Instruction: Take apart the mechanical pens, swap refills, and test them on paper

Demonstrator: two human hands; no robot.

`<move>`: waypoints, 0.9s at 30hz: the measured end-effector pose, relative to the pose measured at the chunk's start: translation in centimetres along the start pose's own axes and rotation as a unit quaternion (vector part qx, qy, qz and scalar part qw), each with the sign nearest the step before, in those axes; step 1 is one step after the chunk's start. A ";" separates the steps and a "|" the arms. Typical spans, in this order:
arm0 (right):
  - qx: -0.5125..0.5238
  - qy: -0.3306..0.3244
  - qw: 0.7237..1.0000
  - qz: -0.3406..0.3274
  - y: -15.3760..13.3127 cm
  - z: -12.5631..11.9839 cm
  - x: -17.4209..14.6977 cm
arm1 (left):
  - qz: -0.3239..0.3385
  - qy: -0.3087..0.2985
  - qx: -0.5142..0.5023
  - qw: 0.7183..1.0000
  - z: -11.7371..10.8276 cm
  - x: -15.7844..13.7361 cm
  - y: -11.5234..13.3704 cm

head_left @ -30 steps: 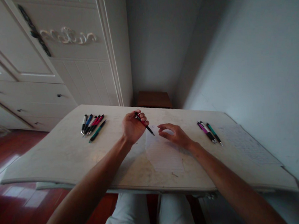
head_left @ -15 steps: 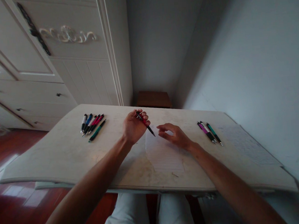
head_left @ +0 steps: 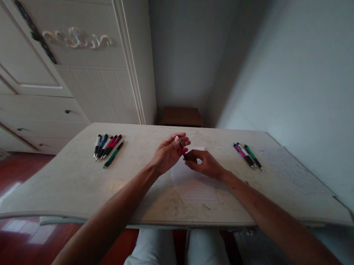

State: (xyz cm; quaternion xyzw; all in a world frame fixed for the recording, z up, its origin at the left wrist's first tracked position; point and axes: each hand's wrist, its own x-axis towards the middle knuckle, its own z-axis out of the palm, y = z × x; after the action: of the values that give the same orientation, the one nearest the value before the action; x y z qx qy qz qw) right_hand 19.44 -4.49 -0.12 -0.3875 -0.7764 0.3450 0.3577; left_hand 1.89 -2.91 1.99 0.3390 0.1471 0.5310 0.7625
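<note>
A red and black pen (head_left: 181, 147) is held between both hands above a lined sheet of paper (head_left: 196, 188). My left hand (head_left: 170, 150) grips its upper part, thumb against the barrel and the other fingers partly curled. At the lower end, my right hand (head_left: 204, 163) has its thumb and fingertips closed around the dark tip, which they mostly hide. The sheet lies flat on the white table (head_left: 77, 185), its far part partly covered by my hands.
Several pens (head_left: 107, 147) lie grouped at the left, a green pen (head_left: 113, 154) nearest me. At the right are a purple pen (head_left: 244, 155) and another green pen (head_left: 254, 158), beside a written sheet (head_left: 293, 170). A wall (head_left: 323, 88) borders the table's right side.
My left hand has moved slightly right with the pen. My right hand, apart from the pen before, has closed on its lower end.
</note>
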 end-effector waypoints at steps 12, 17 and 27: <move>0.100 0.167 0.976 0.100 1.5 -2.7 1.0 | 0.177 -0.061 0.753 0.631 -5.0 1.2 -0.8; 0.053 0.152 0.976 0.146 1.9 -2.5 1.0 | 0.110 -0.076 0.820 0.557 -4.9 0.8 -1.2; -0.081 0.186 0.968 0.146 2.5 -2.6 0.8 | 0.108 -0.074 0.877 0.463 -2.8 0.0 -1.9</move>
State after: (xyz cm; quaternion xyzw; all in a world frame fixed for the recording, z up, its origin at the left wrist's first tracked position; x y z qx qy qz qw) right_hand 22.10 -1.97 -0.58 -0.5815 -0.6569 0.2510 0.4090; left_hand 1.60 -2.33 -1.28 0.8805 0.4408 0.1740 0.0091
